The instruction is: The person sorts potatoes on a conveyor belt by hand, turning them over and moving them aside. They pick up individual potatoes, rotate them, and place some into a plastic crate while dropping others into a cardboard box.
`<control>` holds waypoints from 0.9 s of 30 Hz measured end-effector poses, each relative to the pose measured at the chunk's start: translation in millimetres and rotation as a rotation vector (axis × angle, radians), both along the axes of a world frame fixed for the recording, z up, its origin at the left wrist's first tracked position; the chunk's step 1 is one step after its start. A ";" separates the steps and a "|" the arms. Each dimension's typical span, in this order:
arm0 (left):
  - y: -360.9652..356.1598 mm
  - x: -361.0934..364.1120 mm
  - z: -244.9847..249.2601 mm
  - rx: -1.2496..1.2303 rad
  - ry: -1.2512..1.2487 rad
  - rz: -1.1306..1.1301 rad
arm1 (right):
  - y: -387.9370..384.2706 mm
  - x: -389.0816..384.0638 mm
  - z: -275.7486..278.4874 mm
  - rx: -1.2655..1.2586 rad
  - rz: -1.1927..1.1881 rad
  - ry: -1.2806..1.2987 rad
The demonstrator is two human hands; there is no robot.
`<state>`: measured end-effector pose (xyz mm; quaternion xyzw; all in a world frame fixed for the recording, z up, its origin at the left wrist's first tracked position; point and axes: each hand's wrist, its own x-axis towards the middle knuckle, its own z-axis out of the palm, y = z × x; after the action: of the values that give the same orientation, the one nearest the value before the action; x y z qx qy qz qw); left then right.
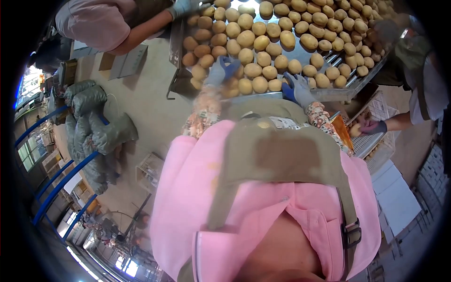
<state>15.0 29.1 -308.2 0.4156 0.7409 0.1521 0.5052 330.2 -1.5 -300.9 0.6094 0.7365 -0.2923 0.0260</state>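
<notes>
Many potatoes [245, 38] lie over a metal sorting table [300, 97]. My left hand [221, 71], in a grey glove with blue fingers, rests among potatoes near the table's left front. Its fingers and thumb are apart, with no potato visibly gripped. Over the front edge is my right hand [299, 89], gloved alike, its fingers spread beside a front-row potato [275, 85]. The fingertips of both hands are partly hidden. Reddish-brown potatoes [203, 35] are grouped at the left side of the table.
A co-worker's gloved hand [188, 7] reaches over the far left corner. At right, another person's gloved hand [373, 128] holds a potato [355, 130] above a white crate [383, 145]. Filled green sacks [89, 127] lie on the left behind blue rails [66, 181].
</notes>
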 end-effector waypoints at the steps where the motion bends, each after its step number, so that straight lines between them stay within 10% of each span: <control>1: -8.3 2.1 4.7 0.050 -0.273 0.104 | 0.4 2.4 -1.0 -0.003 0.001 -0.002; 4: -22.3 -13.2 18.5 0.472 -0.308 -0.343 | 7.6 3.0 11.6 -0.055 -0.017 0.226; 6: -42.4 -1.4 -21.1 0.479 -0.536 -0.037 | 8.1 -4.3 34.6 -0.591 -0.591 0.777; 8: -41.4 22.8 43.0 -0.047 -1.440 0.824 | 9.4 2.3 20.6 -0.333 -0.377 0.704; 13: -40.4 63.0 86.6 0.193 -1.151 0.622 | 32.0 -34.0 70.3 0.308 0.556 0.623; 14: -41.8 66.9 104.5 0.221 -1.174 0.620 | 31.8 -48.5 84.6 0.312 0.552 0.621; 15: -51.7 56.5 103.7 0.633 -0.714 0.059 | 26.6 -66.4 102.7 -0.361 0.161 1.068; 16: -48.8 57.8 103.4 0.634 -0.719 0.052 | 22.5 -79.7 121.1 -1.055 -0.294 1.419; 20: -35.8 57.3 106.1 0.743 -0.614 -0.018 | 19.9 -87.3 123.4 -0.821 -0.190 1.372; 22: -23.8 48.7 120.9 1.197 0.127 -0.557 | 17.3 -84.9 120.5 -0.778 -0.242 1.370; 26: -26.6 63.0 118.4 1.254 0.130 -0.487 | 13.0 -80.4 126.1 -0.593 -0.322 1.225; 27: -29.3 78.4 118.3 1.031 -0.347 -0.074 | 11.9 -78.8 125.7 -0.591 -0.324 1.226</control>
<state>93.4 -0.2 -190.0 0.6041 0.4607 0.5443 0.3557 251.4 10.4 -175.2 0.4042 0.4078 -0.7716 -0.2737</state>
